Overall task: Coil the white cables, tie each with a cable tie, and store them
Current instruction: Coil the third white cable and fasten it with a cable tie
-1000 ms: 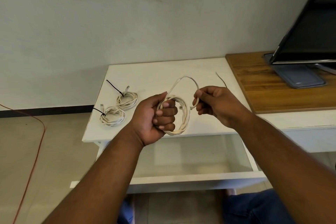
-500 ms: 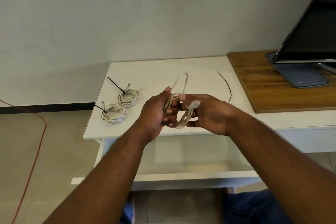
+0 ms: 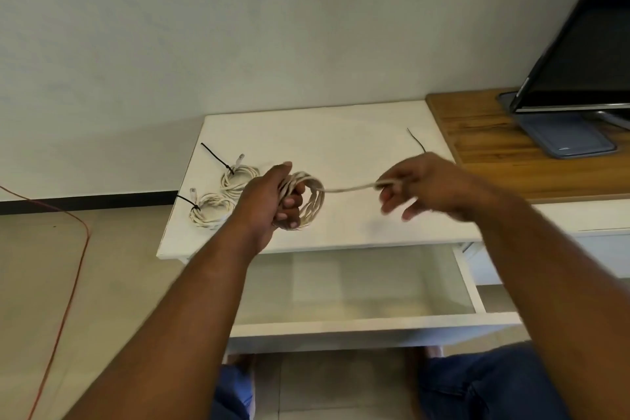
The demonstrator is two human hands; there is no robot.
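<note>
At far left I see a red wire point(image 3: 68, 269) on the floor. On the white table point(image 3: 341, 133) lie a near tied coil point(image 3: 211, 211) and a far tied coil point(image 3: 238, 177), partly covered by the left hand point(image 3: 269, 201), which is clenched around the loops of the white cable point(image 3: 315, 201) above the tabletop. One taut strand runs right to the blurred right hand point(image 3: 426, 184), which pinches it. A loose cable tie point(image 3: 416, 140) lies behind that hand, the open drawer point(image 3: 358, 327) lies below, and a monitor point(image 3: 579, 44) stands at far right.
</note>
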